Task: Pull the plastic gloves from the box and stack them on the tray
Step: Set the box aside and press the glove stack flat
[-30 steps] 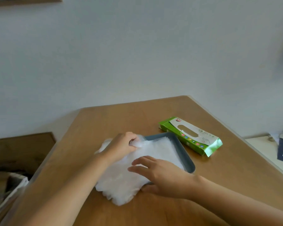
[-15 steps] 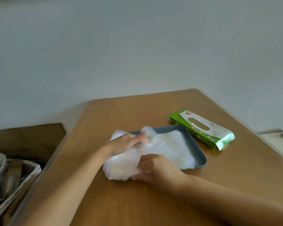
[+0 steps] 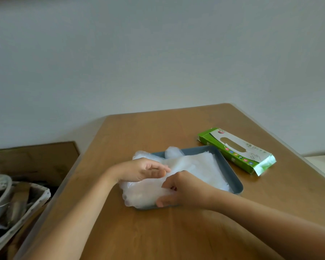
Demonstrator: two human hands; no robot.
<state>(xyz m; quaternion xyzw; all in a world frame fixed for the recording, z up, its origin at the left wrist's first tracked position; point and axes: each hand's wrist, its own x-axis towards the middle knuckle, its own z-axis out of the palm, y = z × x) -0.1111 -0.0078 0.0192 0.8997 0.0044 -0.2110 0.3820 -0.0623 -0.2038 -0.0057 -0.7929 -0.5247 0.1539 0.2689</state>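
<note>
- Gloves (image 3: pixel 195 166): a loose, clear pile lying in the tray (image 3: pixel 231 175) at centre frame. Its left part bulges over the tray's left side.
- Box (image 3: pixel 236 150): lies flat on the table (image 3: pixel 158 132) just right of the tray and apart from it. No glove shows at its slot.
- Left hand (image 3: pixel 144 170): rests on the left part of the pile with fingers bent. I cannot tell whether it pinches any plastic.
- Right hand (image 3: pixel 186 190): fingers curled over the near edge of the pile with the thumb beneath, gripping the gloves at the tray's near rim.
- Change: a second ago the pile spilled well off the tray's near left corner onto the table, with the right hand flat on top. That overhang has now been gathered back, and the near rim shows below the right thumb.
- Reading: pulling looks finished, and the work in hand is squaring the stack. The left bulge has yet to be tucked in. The thin film slides easily and may spring back when released.
- Also present: a basket (image 3: pixel 36 196) of oddments at lower left, off the table.
</note>
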